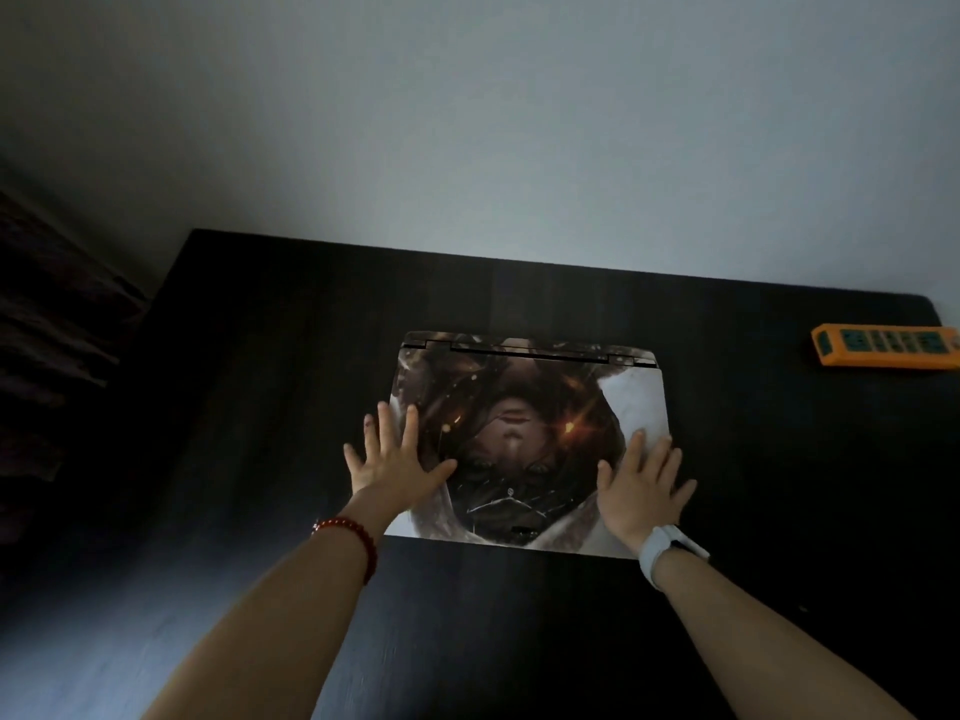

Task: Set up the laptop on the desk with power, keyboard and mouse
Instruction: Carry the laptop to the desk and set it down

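A closed laptop (524,407) lies flat in the middle of the dark desk (260,356), its lid covered with a brown and white picture skin and its hinge on the far side. My left hand (392,459) rests flat on the lid's left part with fingers spread. On the lid's right part my right hand (644,485) lies flat too, fingers apart. Neither hand grips anything. An orange power strip (888,345) sits at the desk's far right. I see no keyboard, mouse or cable.
The desk's back edge meets a pale wall (519,122). A dark piece of furniture or fabric (47,314) stands off the desk's left side. A red bead bracelet (353,537) is on my left wrist and a white watch (660,553) on my right.
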The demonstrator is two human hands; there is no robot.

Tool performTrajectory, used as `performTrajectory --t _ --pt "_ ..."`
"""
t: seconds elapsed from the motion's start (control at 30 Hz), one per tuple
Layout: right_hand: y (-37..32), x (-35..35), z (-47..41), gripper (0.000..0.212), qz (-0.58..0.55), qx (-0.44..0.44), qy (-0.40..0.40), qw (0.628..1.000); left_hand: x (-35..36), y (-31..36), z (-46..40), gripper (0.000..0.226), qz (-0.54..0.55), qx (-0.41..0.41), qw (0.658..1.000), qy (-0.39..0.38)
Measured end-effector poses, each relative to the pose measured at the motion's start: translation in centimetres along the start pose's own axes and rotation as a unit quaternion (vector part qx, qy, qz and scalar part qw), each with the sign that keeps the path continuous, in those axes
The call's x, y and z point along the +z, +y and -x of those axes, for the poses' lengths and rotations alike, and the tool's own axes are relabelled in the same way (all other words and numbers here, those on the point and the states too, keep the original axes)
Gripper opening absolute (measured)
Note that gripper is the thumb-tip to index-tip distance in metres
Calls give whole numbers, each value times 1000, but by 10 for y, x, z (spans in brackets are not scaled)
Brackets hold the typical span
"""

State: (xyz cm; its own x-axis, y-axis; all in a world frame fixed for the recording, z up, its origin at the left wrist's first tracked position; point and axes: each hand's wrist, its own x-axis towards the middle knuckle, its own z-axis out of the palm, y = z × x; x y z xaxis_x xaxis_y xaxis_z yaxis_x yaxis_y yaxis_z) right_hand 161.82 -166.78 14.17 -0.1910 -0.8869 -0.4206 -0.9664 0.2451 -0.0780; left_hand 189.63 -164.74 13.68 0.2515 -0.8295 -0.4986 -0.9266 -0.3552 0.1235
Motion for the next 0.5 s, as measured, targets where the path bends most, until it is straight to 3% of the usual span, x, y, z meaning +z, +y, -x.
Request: performTrajectory --t 0.13,0.27,0.4,0.5 --pt "-27 -2 26 56 23 -117 44 992 -5 -11 32 77 116 -20 991 66" --pt "-82 1 75 42 -88 -274 58 956 -2 -57 99 65 201 -78 963 164" --pt "-137 14 141 35 -191 -365 -28 911 10 -123 179 53 254 -161 926 228" --pt "-173 37 200 34 -180 -419 -113 883 30 -178 243 46 293 -235 891 253"
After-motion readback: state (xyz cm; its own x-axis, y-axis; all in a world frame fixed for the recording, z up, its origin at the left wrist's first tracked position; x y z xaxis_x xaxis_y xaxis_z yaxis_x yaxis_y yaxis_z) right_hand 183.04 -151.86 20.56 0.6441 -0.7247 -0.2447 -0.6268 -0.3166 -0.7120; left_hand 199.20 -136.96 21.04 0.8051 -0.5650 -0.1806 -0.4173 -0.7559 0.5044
